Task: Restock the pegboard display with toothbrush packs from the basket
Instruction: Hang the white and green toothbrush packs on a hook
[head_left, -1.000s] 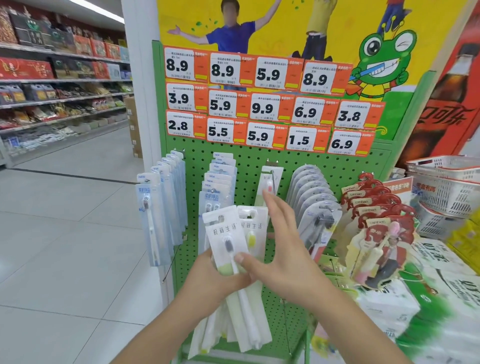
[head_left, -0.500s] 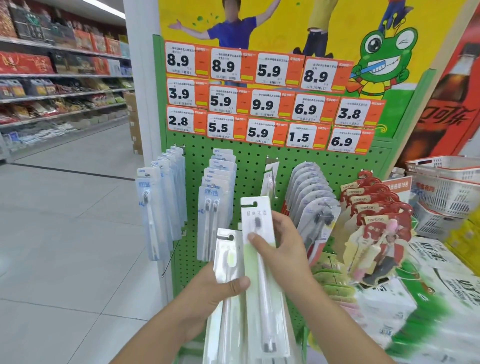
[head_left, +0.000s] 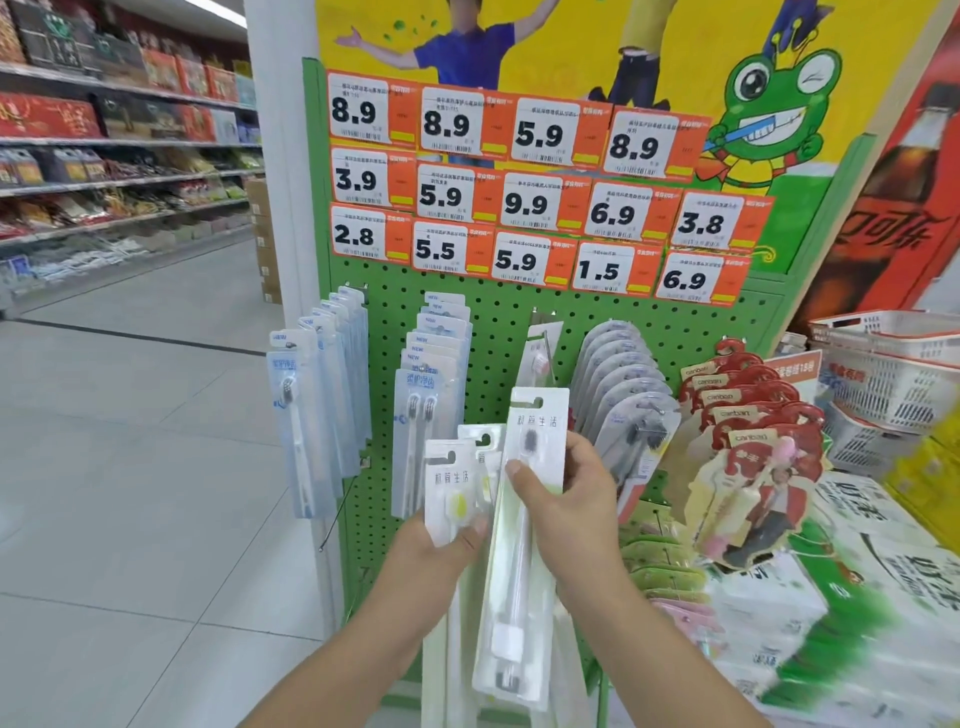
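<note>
A green pegboard (head_left: 498, 332) carries hooks of toothbrush packs. My left hand (head_left: 441, 545) grips a small stack of white toothbrush packs (head_left: 449, 483), thumb across the front one. My right hand (head_left: 566, 499) holds a single white pack with a dark-bristled brush (head_left: 530, 519), lifted a little above the stack and tilted, just below a nearly bare hook with one pack (head_left: 543, 353). The basket the packs came from is not in view.
Full hooks hang left (head_left: 317, 415) and centre-left (head_left: 431, 405), grey packs (head_left: 628, 395) and red children's packs (head_left: 753, 447) to the right. White baskets (head_left: 883, 374) and printed cartons (head_left: 857, 597) stand at right. An aisle floor (head_left: 130, 467) lies left.
My right hand took one pack off the stack and raised it toward the middle hook. My left hand lowered slightly with the remaining packs.
</note>
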